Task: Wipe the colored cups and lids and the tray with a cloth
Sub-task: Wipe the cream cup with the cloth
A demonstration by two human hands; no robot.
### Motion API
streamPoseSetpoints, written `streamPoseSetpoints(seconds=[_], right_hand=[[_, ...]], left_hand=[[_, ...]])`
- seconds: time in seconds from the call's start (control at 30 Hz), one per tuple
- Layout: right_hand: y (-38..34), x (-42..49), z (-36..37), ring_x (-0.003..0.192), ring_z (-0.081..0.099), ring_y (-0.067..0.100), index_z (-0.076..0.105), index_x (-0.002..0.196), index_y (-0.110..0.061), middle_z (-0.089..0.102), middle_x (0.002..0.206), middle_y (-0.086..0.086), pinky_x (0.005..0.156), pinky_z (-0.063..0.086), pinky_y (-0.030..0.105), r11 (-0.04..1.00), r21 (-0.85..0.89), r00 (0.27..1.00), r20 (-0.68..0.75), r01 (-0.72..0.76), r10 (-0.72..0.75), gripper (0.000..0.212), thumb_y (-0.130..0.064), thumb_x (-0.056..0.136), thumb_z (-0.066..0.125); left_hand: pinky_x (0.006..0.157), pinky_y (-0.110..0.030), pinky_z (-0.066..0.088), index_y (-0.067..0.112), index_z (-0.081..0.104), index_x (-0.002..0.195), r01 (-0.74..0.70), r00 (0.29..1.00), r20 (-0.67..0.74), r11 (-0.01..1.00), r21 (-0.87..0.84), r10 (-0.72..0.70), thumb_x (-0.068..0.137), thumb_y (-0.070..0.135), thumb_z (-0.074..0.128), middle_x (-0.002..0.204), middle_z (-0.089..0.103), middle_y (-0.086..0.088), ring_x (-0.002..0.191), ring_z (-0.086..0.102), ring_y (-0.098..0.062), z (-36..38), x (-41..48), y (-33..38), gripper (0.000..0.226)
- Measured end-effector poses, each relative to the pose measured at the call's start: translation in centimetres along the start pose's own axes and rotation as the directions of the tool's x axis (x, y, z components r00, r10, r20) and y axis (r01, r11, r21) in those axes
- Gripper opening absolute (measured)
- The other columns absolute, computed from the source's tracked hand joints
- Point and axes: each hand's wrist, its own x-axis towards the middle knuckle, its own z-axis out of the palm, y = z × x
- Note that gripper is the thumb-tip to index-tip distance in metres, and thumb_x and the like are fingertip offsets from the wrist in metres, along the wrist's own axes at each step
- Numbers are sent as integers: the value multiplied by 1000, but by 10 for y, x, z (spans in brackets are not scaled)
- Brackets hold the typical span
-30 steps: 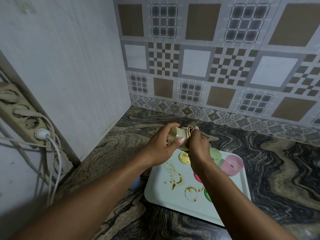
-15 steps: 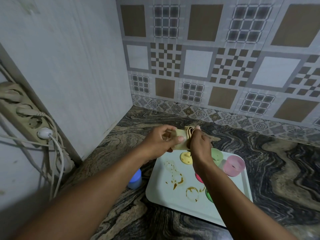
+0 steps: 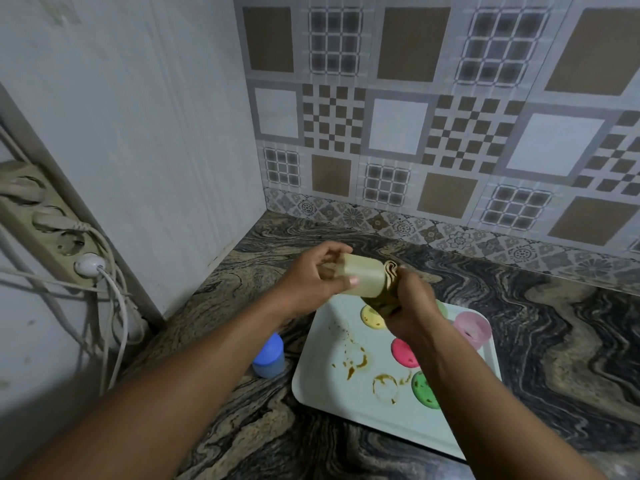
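Note:
My left hand [image 3: 308,277] grips a pale yellow cup [image 3: 362,274] held on its side above the tray's far left corner. Against the cup's right end my right hand [image 3: 408,299] holds a bunched beige cloth [image 3: 388,289]. Below them lies the pale tray [image 3: 318,358], marked with brown ring stains [image 3: 356,358]. On it sit a yellow lid [image 3: 370,317], a pink-red lid [image 3: 403,353], a green lid [image 3: 424,389] and an upright pink cup [image 3: 472,329]. A sliver of a green cup [image 3: 442,308] shows behind my right wrist.
A blue cup [image 3: 268,356] stands upside down on the marbled counter [image 3: 554,341], just left of the tray. A power strip [image 3: 45,226] with a plugged white cable [image 3: 110,323] hangs on the left wall. Patterned tiles back the counter.
The yellow cup has been turned in my left hand, showing more of its side, and the cloth has shifted from its top to its right end. The view moved slightly closer.

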Motion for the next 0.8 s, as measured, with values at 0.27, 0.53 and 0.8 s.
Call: streamPoseSetpoints(seconds=[0.27, 0.53, 0.8], right_hand=[[29, -38, 0, 117, 60, 17, 60, 135, -24, 65, 126, 5, 93, 50, 34, 300, -310, 415, 428, 902, -803, 42, -39, 107, 32], [16, -28, 13, 90, 63, 14, 67, 122, -14, 71, 97, -1, 86, 53, 48, 614, -352, 704, 436, 707, -560, 48, -43, 107, 32], [13, -29, 1, 87, 62, 5, 67, 113, -24, 68, 100, -5, 68, 45, 18, 267, -293, 381, 459, 918, -803, 37, -44, 107, 36]], left_hand=[[62, -36, 40, -2, 55, 129, 309, 939, 87, 703, -640, -333, 102, 31, 37, 108, 54, -22, 81, 53, -28, 3, 0, 3, 46], [63, -35, 35, -7, 52, 132, 216, 958, -26, 777, -592, -286, 103, 30, 34, 108, 49, -21, 79, 49, -23, 9, -2, 3, 50], [82, -40, 56, 14, 57, 128, 183, 982, 7, 929, -321, -191, 100, 17, 55, 126, 60, -15, 111, 60, -29, -9, -7, 6, 28]])
